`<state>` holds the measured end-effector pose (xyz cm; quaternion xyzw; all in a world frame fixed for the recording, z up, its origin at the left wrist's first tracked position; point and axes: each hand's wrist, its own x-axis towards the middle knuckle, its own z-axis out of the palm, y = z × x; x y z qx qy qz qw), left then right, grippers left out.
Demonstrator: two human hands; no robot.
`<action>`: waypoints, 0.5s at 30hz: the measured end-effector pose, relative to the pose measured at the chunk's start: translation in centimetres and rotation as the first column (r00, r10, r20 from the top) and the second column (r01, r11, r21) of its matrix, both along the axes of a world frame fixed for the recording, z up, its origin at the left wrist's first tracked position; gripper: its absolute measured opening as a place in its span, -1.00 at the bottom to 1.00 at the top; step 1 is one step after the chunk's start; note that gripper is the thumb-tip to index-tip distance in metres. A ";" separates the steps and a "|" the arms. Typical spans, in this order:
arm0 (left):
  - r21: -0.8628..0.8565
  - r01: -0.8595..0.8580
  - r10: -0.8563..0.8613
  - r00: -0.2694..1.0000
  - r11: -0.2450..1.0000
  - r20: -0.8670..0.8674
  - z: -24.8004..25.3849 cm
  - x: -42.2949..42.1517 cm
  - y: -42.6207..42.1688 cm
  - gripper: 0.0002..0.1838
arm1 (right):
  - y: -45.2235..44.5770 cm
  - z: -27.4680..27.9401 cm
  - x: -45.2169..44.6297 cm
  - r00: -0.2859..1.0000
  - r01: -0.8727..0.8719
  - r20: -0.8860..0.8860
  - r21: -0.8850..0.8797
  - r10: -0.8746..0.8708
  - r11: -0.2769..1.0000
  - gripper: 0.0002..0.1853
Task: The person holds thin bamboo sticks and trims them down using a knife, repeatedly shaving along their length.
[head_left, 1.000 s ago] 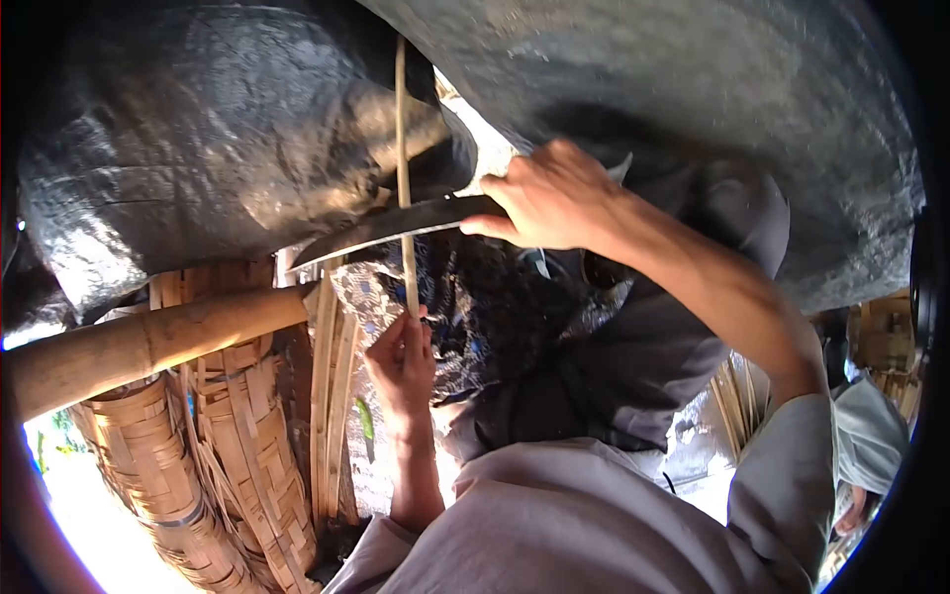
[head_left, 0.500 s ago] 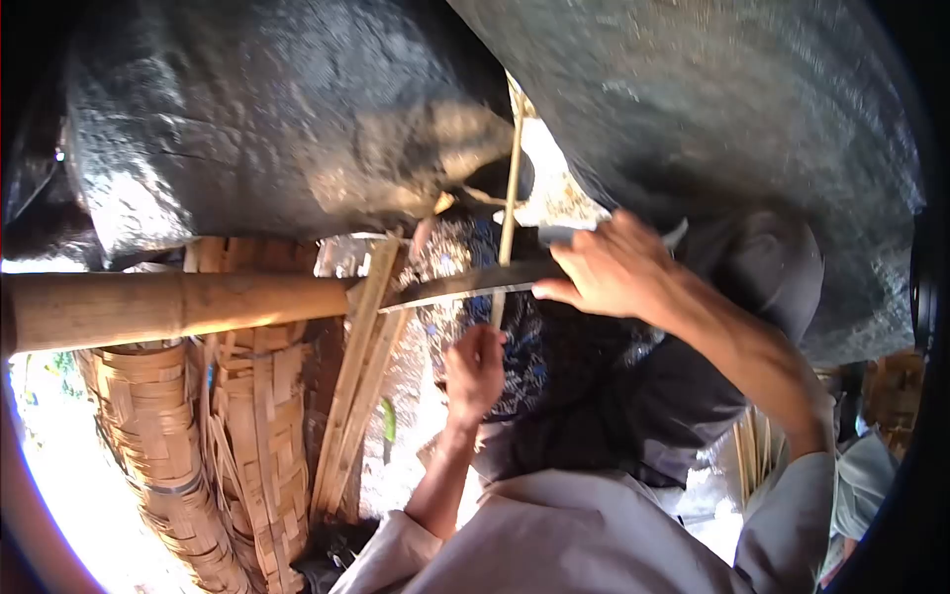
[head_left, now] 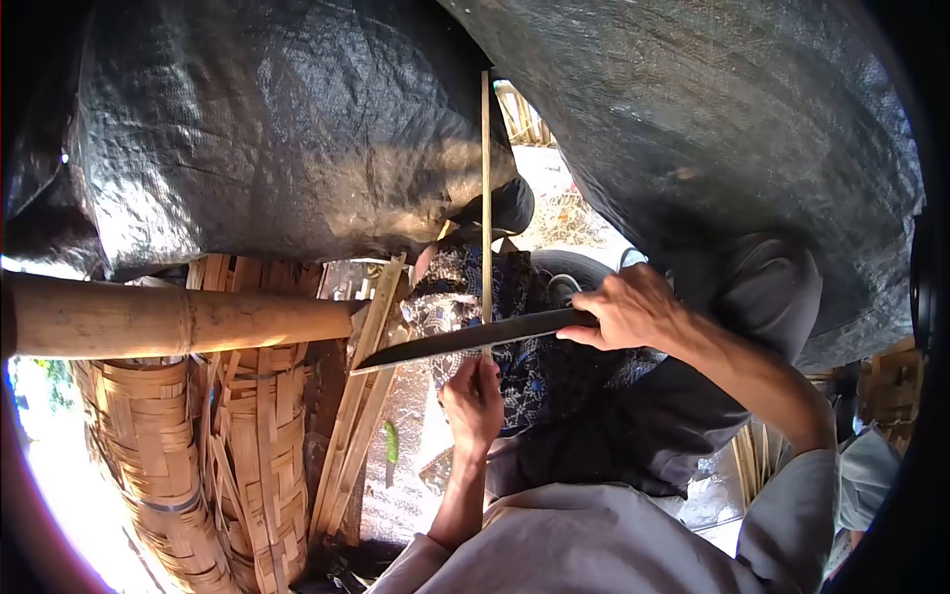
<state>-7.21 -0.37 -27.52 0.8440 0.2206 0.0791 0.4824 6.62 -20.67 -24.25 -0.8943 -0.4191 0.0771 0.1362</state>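
My right hand [head_left: 630, 309] is closed around the handle of a long machete [head_left: 465, 339]. Its dark blade points left, with a bright lower edge, and crosses over a thin bamboo strip [head_left: 486, 188]. The strip runs nearly upright through the middle of the view, away from me. Just below the blade, my left hand [head_left: 473, 401] pinches the strip's near end. Patterned dark cloth [head_left: 520, 381] lies beneath the blade and the strip, over my lap.
At left, a thick bamboo pole [head_left: 178, 319] juts in above woven bamboo baskets [head_left: 148, 436]. Split bamboo slats [head_left: 356, 416] lean beside them. Black tarpaulin [head_left: 287, 129] hangs ahead, and another dark sheet [head_left: 712, 129] covers the upper right. A small green object [head_left: 392, 442] lies on the ground.
The machete has come lower and nearer to my left hand, its tip now further left and down. The strip stands straighter and has shifted left.
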 end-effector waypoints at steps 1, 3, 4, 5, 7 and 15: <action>-0.011 -0.009 0.009 1.000 1.000 -0.024 0.1 -0.1 0.1 -0.81 | -0.1 -0.6 0.2 0.998 0.042 0.046 0.048 -0.044 0.998 -0.38; -0.021 -0.016 0.015 0.999 1.000 -0.052 0.2 -0.7 -0.1 -0.81 | 0.0 -1.2 0.8 0.983 0.165 0.071 0.059 -0.169 0.985 -0.39; -0.020 -0.015 0.014 0.998 1.000 -0.061 0.2 -0.8 -0.2 -0.81 | 0.2 -1.6 1.2 0.967 0.239 0.082 0.051 -0.243 0.970 -0.39; -0.017 -0.012 0.011 0.998 1.000 -0.067 0.4 -0.6 -0.1 -0.80 | -0.2 -1.5 1.3 0.967 0.235 0.079 0.086 -0.242 0.968 -0.40; 0.024 0.005 -0.003 0.997 1.000 -0.079 0.8 -0.5 0.0 -0.75 | -0.7 -0.5 1.1 0.980 0.196 0.013 0.094 -0.199 0.976 -0.40; -0.108 0.069 -0.090 0.975 0.992 -0.204 2.0 -0.8 0.4 -0.60 | -0.9 -0.8 1.5 0.959 0.271 0.042 0.147 -0.280 0.951 -0.37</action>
